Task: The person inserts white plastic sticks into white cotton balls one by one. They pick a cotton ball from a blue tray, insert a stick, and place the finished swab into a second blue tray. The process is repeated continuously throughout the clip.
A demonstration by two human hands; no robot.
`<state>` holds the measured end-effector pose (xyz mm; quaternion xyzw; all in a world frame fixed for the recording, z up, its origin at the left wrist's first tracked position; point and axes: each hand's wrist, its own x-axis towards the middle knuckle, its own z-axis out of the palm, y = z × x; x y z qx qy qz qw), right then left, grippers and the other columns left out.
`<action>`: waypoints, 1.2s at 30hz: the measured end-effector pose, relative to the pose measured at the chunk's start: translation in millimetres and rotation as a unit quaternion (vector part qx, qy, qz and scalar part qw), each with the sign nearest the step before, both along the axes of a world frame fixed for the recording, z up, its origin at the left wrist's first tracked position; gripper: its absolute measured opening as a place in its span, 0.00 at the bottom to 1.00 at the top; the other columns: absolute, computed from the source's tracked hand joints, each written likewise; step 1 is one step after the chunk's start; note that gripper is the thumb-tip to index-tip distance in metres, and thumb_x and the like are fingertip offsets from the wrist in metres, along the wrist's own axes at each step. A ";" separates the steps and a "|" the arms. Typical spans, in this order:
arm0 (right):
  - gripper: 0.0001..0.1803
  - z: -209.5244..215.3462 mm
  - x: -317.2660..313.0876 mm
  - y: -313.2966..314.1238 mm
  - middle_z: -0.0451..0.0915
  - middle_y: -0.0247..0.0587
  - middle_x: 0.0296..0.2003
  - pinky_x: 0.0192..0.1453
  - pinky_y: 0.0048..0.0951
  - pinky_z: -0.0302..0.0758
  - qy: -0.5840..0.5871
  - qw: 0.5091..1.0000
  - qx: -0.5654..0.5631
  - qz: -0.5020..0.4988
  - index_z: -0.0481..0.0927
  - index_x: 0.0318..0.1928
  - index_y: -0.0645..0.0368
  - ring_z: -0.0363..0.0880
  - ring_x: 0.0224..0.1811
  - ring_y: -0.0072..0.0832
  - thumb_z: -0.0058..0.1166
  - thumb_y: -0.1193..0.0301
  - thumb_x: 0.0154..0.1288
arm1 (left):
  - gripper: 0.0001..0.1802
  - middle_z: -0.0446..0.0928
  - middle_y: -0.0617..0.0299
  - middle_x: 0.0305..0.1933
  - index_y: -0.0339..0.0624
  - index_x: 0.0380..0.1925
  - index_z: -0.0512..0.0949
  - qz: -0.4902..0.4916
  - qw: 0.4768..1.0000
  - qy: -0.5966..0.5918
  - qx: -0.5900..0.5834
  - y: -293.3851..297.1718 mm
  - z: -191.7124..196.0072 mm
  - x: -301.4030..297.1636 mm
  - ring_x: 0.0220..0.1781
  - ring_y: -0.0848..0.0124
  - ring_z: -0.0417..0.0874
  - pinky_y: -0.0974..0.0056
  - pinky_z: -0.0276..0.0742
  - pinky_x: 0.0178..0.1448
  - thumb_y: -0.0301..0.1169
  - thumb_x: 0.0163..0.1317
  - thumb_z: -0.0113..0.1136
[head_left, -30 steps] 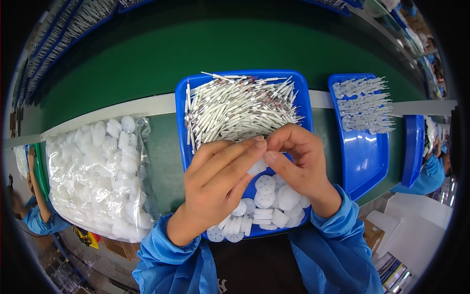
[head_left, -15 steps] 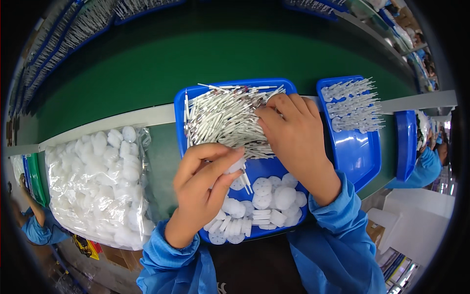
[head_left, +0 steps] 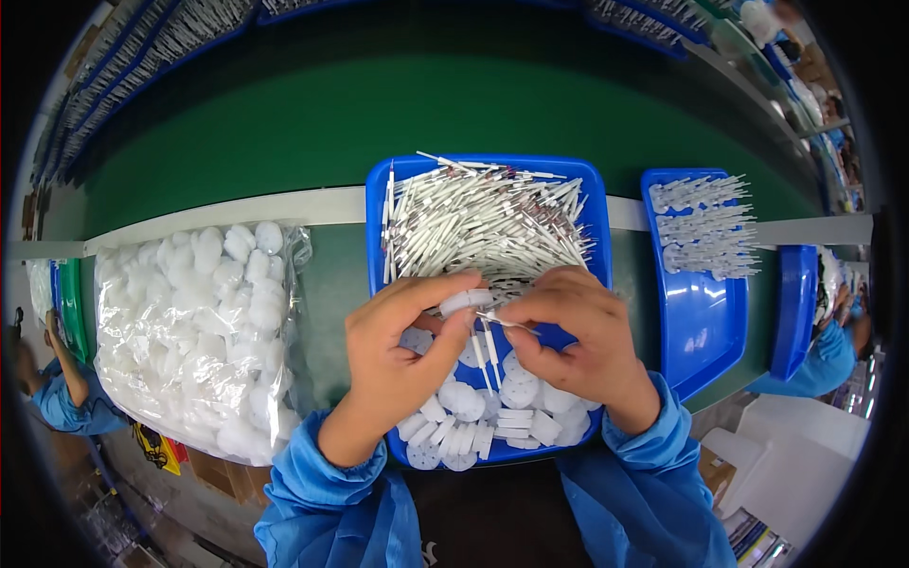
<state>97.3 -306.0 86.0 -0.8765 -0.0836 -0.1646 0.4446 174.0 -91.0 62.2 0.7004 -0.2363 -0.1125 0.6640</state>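
Between the thumb and fingers of my left hand [head_left: 390, 343] is a round white plastic disc [head_left: 465, 302]. Two thin white rods [head_left: 491, 352] hang down from it. Close against the disc, my right hand [head_left: 589, 339] is closed in a pinch on a slim rod [head_left: 519, 326], whose tip is hidden by the fingers. Both hands are over a blue tray [head_left: 603, 204]. A large heap of white rods [head_left: 488, 213] fills its far part, and loose white discs with small holes [head_left: 521, 390] lie in the near part.
At left lies a clear plastic bag [head_left: 194, 346] of white discs. To the right, a blue tray [head_left: 705, 327] holds discs bristling with rods [head_left: 705, 227]; another blue tray [head_left: 793, 312] is beyond it. More filled trays [head_left: 142, 85] line the far left. Co-workers' sleeves [head_left: 80, 407] show at both sides.
My right hand has come from the rod heap toward me, bringing a rod to the disc in my left hand. The view has shifted slightly, so the trays appear further right.
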 end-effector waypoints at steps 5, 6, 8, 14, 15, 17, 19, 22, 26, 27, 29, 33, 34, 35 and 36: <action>0.18 -9.9 -7.3 9.1 0.87 0.35 0.28 0.35 0.32 0.80 0.038 0.998 0.020 -0.038 0.92 0.49 0.50 0.86 0.28 0.30 0.76 0.77 0.57 | 0.20 0.92 0.52 0.54 0.36 0.58 0.89 0.005 0.999 -0.013 -0.029 -1.5 -4.9 0.4 0.48 0.69 0.93 0.68 0.90 0.45 0.15 0.66 0.70; 0.18 -9.0 -6.9 9.3 0.87 0.35 0.28 0.33 0.32 0.80 0.038 0.998 0.022 -0.037 0.92 0.49 0.51 0.86 0.27 0.30 0.76 0.77 0.58 | 0.20 0.92 0.52 0.54 0.36 0.58 0.89 0.012 0.999 -0.014 -0.034 -1.9 -6.3 0.0 0.48 0.69 0.93 0.68 0.90 0.45 0.15 0.66 0.70; 0.17 -6.8 -8.2 7.7 0.87 0.36 0.27 0.31 0.31 0.79 0.054 0.997 0.037 -0.039 0.93 0.50 0.52 0.85 0.25 0.30 0.76 0.77 0.59 | 0.20 0.92 0.52 0.54 0.36 0.58 0.89 0.022 0.999 -0.018 -0.037 -3.8 -7.3 -0.3 0.48 0.69 0.92 0.68 0.90 0.45 0.15 0.66 0.70; 0.16 -2.5 -12.8 4.0 0.89 0.41 0.28 0.32 0.29 0.81 0.106 0.988 0.103 -0.033 0.94 0.53 0.56 0.88 0.26 0.27 0.74 0.78 0.65 | 0.21 0.92 0.53 0.56 0.37 0.59 0.89 0.026 0.998 -0.048 -0.017 -3.0 -6.7 2.2 0.46 0.69 0.89 0.69 0.88 0.43 0.15 0.67 0.69; 0.16 -2.3 -13.5 3.5 0.89 0.41 0.28 0.33 0.29 0.82 0.111 0.988 0.107 -0.032 0.94 0.54 0.56 0.88 0.27 0.27 0.74 0.78 0.65 | 0.21 0.92 0.53 0.56 0.37 0.59 0.89 0.024 0.999 -0.047 -0.013 -2.8 -6.3 2.2 0.46 0.69 0.89 0.69 0.88 0.43 0.15 0.67 0.69; 0.15 -1.9 -12.8 3.1 0.89 0.41 0.28 0.33 0.27 0.81 0.110 0.987 0.111 -0.028 0.94 0.54 0.59 0.88 0.27 0.25 0.73 0.79 0.67 | 0.20 0.92 0.53 0.56 0.37 0.59 0.89 0.025 0.999 -0.040 -0.007 -2.3 -5.5 2.2 0.46 0.69 0.89 0.68 0.88 0.43 0.15 0.67 0.69; 0.13 -1.6 -11.0 3.5 0.89 0.39 0.26 0.33 0.24 0.79 0.096 0.989 0.112 -0.023 0.94 0.53 0.65 0.87 0.26 0.21 0.70 0.80 0.69 | 0.20 0.92 0.53 0.57 0.37 0.58 0.90 0.028 0.999 -0.031 -0.005 -2.1 -4.3 1.8 0.46 0.68 0.89 0.67 0.88 0.44 0.16 0.67 0.69; 0.16 -2.1 -13.5 4.8 0.89 0.42 0.29 0.33 0.29 0.82 0.121 0.983 0.137 -0.036 0.94 0.54 0.58 0.89 0.27 0.28 0.74 0.78 0.67 | 0.22 0.93 0.53 0.56 0.37 0.58 0.90 0.029 0.998 -0.046 0.040 -3.3 6.0 1.0 0.46 0.66 0.90 0.66 0.88 0.44 0.15 0.64 0.71; 0.16 2.3 -14.2 8.1 0.88 0.41 0.28 0.33 0.31 0.81 0.133 0.984 0.113 -0.042 0.93 0.55 0.57 0.88 0.27 0.30 0.74 0.76 0.67 | 0.26 0.93 0.54 0.54 0.38 0.59 0.90 0.036 0.960 -0.255 0.114 -3.7 5.1 4.3 0.45 0.62 0.90 0.63 0.88 0.44 0.14 0.57 0.73; 0.15 4.5 -14.0 8.4 0.88 0.41 0.28 0.33 0.31 0.80 0.133 0.985 0.103 -0.048 0.93 0.54 0.57 0.87 0.27 0.31 0.74 0.75 0.67 | 0.27 0.93 0.54 0.53 0.38 0.58 0.90 0.040 0.956 -0.266 0.119 -3.7 4.7 3.7 0.44 0.61 0.90 0.63 0.88 0.44 0.14 0.56 0.74; 0.12 5.8 -12.7 7.1 0.87 0.40 0.27 0.32 0.34 0.80 0.125 0.988 0.073 -0.051 0.93 0.50 0.56 0.87 0.26 0.33 0.76 0.73 0.67 | 0.28 0.93 0.55 0.53 0.38 0.58 0.90 0.038 0.947 -0.291 0.129 -4.2 5.0 1.9 0.43 0.60 0.90 0.62 0.88 0.44 0.15 0.54 0.75; 0.10 -0.2 -8.5 3.5 0.86 0.39 0.25 0.32 0.37 0.78 0.099 0.994 0.021 -0.040 0.89 0.42 0.55 0.86 0.26 0.37 0.78 0.68 0.65 | 0.28 0.93 0.56 0.51 0.38 0.59 0.90 0.023 0.928 -0.342 0.148 -5.7 5.7 -1.6 0.40 0.60 0.90 0.62 0.88 0.43 0.17 0.55 0.76; 0.11 -2.3 -8.7 4.0 0.85 0.39 0.25 0.32 0.37 0.78 0.097 0.994 0.016 -0.039 0.87 0.40 0.55 0.86 0.26 0.38 0.79 0.67 0.65 | 0.28 0.93 0.56 0.50 0.38 0.59 0.89 0.018 0.923 -0.352 0.154 -6.1 5.2 -2.0 0.40 0.60 0.90 0.62 0.88 0.43 0.17 0.55 0.77; 0.11 -3.6 -8.7 4.4 0.85 0.39 0.25 0.32 0.37 0.78 0.094 0.995 0.004 -0.043 0.87 0.40 0.54 0.86 0.26 0.38 0.79 0.67 0.65 | 0.28 0.93 0.56 0.49 0.38 0.60 0.89 0.018 0.921 -0.356 0.156 -7.0 5.2 -1.7 0.39 0.61 0.90 0.62 0.87 0.43 0.18 0.56 0.77; 0.11 -4.6 -8.6 4.8 0.85 0.39 0.25 0.32 0.37 0.78 0.091 0.995 -0.008 -0.048 0.87 0.39 0.54 0.86 0.26 0.37 0.79 0.67 0.64 | 0.28 0.93 0.56 0.48 0.38 0.60 0.89 0.017 0.919 -0.361 0.159 -8.0 5.2 -1.3 0.39 0.61 0.90 0.62 0.87 0.43 0.18 0.56 0.77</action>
